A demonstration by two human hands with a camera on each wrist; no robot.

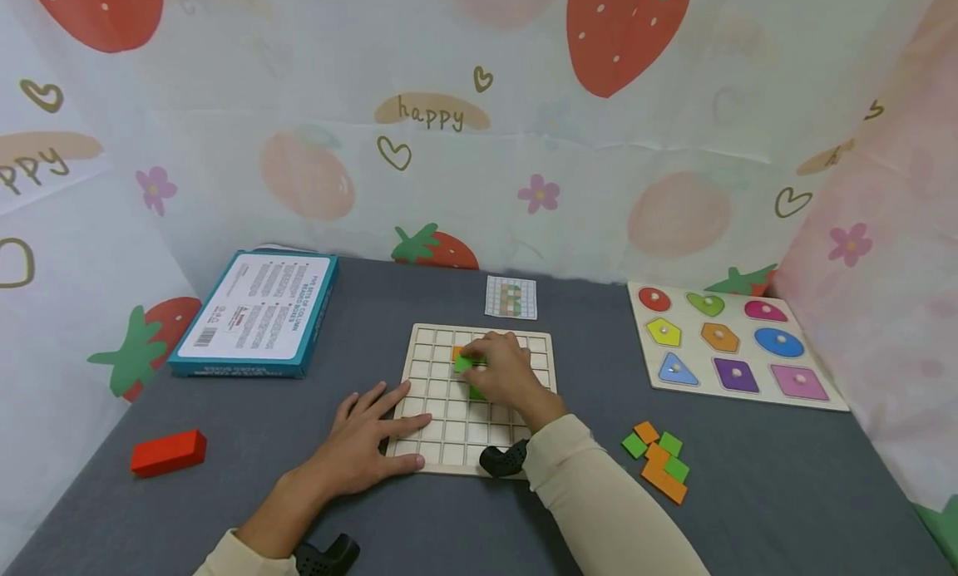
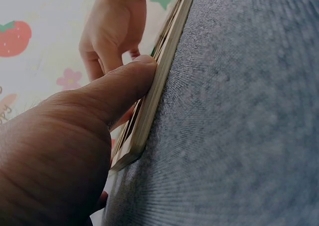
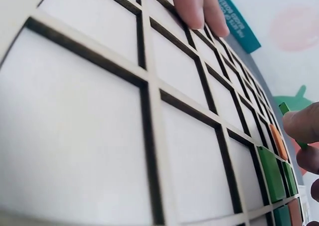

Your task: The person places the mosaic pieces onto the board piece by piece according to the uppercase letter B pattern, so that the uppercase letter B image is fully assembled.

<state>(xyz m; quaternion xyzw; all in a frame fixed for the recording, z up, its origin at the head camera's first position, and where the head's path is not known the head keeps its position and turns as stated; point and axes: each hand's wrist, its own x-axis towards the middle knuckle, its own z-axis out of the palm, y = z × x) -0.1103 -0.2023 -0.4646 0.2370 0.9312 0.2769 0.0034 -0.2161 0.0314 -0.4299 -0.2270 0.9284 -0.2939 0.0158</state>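
Note:
My right hand (image 1: 507, 371) is over the upper middle of the wooden grid board (image 1: 455, 431), pinching a small green square tile (image 3: 284, 108) between thumb and fingertip. In the right wrist view that tile is tilted and apart from the board. Set in the grid near it are an orange tile (image 3: 278, 141), a green tile (image 3: 271, 173) and a few others, partly hidden by the hand in the head view. My left hand (image 1: 365, 445) rests on the board's left side, fingers spread. Its thumb (image 2: 127, 79) touches the board's near edge.
A pattern card (image 1: 511, 297) lies behind the board. Loose orange and green tiles (image 1: 664, 479) are to the right, below a shape puzzle board (image 1: 692, 367). At the left are a teal box (image 1: 258, 310) and a red block (image 1: 169, 454). A printed curtain (image 1: 449, 185) encloses the table.

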